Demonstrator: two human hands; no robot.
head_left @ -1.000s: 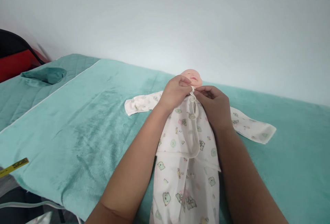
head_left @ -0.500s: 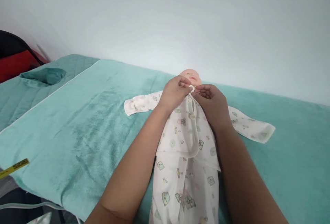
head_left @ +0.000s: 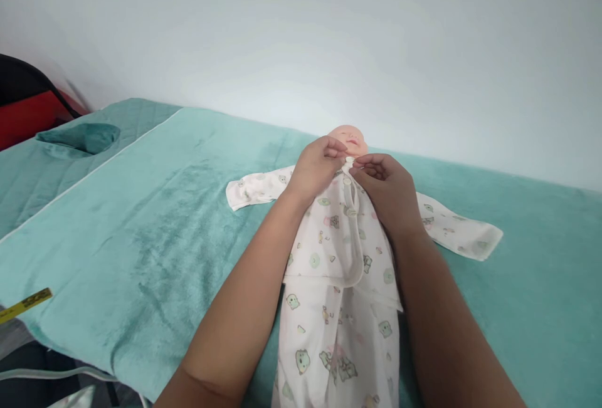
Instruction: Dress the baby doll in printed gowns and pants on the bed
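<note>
A baby doll [head_left: 350, 138] lies on its back, dressed in a white baby jacket [head_left: 324, 239] printed with small animals and matching trousers [head_left: 338, 358]. Both my hands are at the jacket's collar, just below the doll's chin. My left hand [head_left: 316, 170] pinches the collar edge from the left. From the right, my right hand [head_left: 388, 188] pinches the other side, thumb and forefinger close to the top button [head_left: 349, 160]. Lower down the front, two more buttons show along the placket. The sleeves spread out flat to both sides. My fingers partly hide the collar.
A teal plush cover [head_left: 179, 207] spreads under the doll, against a pale wall [head_left: 301, 38]. At the left are a face-hole opening [head_left: 79, 138], a red and black item [head_left: 32, 110], a yellow strip [head_left: 26, 304] and a pale cable [head_left: 56, 373].
The fingers of both hands have shifted slightly at the collar, and the top button shows flatter between them. The doll and its clothes lie nearly as before.
</note>
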